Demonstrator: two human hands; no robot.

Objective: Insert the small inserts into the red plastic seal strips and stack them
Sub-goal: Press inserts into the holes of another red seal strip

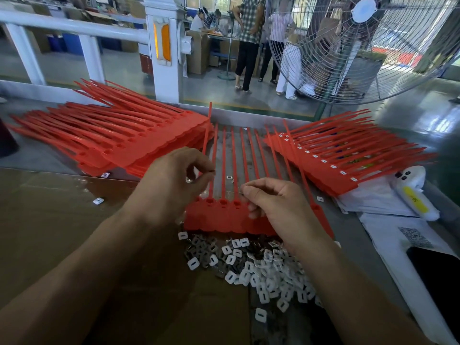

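Over the red seal strips [224, 217], with the inserts [261, 265] heaped at 6 o'clock, the left hand [174, 180] pinches a small insert while the right hand [278, 205] pinches another.

A grey metal tabletop [353, 235] carries brown flat cardboard [62, 220], a heap of small white plastic inserts [261, 265], one joined row of red plastic seal strips [231, 195], two red strip stacks [112, 135] [348, 155], and white printed paper sheets [388, 235].

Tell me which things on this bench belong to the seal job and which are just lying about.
Job: seal strip being worked, loose inserts, unfilled stack, finished stack.

Lying about: white handheld device, papers, standing fan.
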